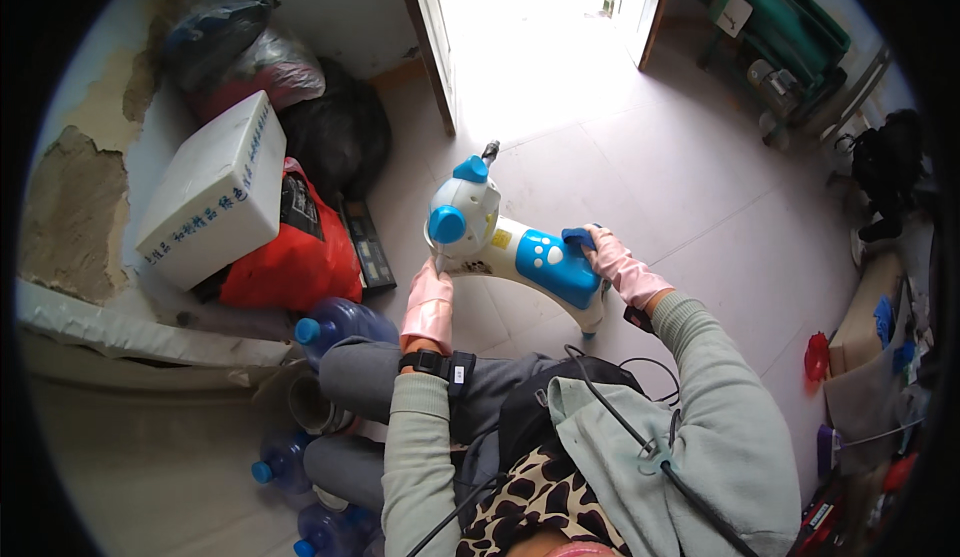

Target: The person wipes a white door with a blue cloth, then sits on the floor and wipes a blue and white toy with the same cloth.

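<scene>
A white and blue plastic ride-on animal toy [504, 246] stands on the tiled floor in front of my knees. Its head [480, 201] has blue ears and points left; a white paw print marks the blue seat [551, 276]. In a pink rubber glove, my left hand [429, 291] is closed around the near handlebar beside the head. The far handlebar [491, 152] sticks out past the head. My right hand [611, 257], also gloved in pink, presses a dark blue cloth or sponge [577, 237] against the rear edge of the seat.
Large blue water bottles [352, 324] stand by my legs at left. Beyond them are a white foam box [217, 189], a red plastic bag [300, 268] and a black bag [341, 126]. An open doorway [532, 39] lies ahead. A green machine [787, 32] and a cardboard box [870, 309] are at right.
</scene>
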A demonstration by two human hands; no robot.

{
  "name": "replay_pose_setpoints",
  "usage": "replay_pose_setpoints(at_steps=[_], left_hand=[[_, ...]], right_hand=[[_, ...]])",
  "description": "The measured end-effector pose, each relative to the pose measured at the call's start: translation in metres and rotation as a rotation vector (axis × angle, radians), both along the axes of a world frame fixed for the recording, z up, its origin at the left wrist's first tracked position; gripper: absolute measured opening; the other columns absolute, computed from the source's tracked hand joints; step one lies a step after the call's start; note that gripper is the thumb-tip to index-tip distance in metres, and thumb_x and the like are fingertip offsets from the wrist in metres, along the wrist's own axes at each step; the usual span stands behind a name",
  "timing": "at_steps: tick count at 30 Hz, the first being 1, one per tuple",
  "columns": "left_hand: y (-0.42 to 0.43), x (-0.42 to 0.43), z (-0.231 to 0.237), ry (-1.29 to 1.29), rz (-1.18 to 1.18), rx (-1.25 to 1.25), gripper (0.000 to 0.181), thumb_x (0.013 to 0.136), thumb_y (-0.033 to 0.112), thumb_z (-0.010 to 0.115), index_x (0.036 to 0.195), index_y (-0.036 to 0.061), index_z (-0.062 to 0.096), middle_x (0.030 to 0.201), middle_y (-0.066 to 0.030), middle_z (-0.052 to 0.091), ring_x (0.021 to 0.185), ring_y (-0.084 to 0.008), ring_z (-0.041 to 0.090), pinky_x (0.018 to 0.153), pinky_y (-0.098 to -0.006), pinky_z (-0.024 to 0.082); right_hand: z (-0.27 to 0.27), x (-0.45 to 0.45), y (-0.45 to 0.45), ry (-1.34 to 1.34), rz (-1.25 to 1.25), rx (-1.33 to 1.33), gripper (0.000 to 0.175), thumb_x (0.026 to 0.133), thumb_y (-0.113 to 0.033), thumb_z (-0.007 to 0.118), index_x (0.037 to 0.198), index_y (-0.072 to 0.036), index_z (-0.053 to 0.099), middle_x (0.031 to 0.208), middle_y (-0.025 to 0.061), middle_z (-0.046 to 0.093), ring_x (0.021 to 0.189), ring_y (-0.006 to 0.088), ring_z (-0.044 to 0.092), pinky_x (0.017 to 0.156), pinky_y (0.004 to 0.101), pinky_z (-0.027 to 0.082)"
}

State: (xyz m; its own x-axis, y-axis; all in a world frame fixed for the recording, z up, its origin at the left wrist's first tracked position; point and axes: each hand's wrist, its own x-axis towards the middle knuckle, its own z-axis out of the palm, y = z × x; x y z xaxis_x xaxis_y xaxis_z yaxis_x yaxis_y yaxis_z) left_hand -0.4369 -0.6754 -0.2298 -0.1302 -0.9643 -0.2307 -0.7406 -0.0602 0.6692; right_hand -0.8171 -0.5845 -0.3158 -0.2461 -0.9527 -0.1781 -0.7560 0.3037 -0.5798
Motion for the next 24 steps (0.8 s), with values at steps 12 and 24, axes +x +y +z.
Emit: replay_pose_setpoints(at_steps=[12,24], left_hand=[[0.011,0.013,0.015,0.202,0.008,0.079,0.032,0.103,0.021,0.058,0.123,-0.0013,0.070,0.095,-0.0166,0.072,0.084,-0.0274,0.068,0.081,-0.0384,0.054],[0.003,0.002,0.007,0.024,0.051,0.050,0.031,0.095,0.015,0.060,0.121,0.0008,0.070,0.111,-0.0261,0.074,0.102,-0.0456,0.071,0.086,-0.0459,0.058]], right_hand=[[0.043,0.048,0.055,0.624,0.362,0.291,0.100,0.083,-0.037,0.088,0.167,-0.023,0.035,0.170,0.0231,0.030,0.156,0.0525,0.027,0.124,0.0574,0.037],[0.029,0.021,-0.045,0.703,0.412,0.324,0.105,0.076,-0.020,0.093,0.165,-0.029,0.037,0.173,0.0153,0.028,0.158,0.0499,0.027,0.129,0.0509,0.035]])
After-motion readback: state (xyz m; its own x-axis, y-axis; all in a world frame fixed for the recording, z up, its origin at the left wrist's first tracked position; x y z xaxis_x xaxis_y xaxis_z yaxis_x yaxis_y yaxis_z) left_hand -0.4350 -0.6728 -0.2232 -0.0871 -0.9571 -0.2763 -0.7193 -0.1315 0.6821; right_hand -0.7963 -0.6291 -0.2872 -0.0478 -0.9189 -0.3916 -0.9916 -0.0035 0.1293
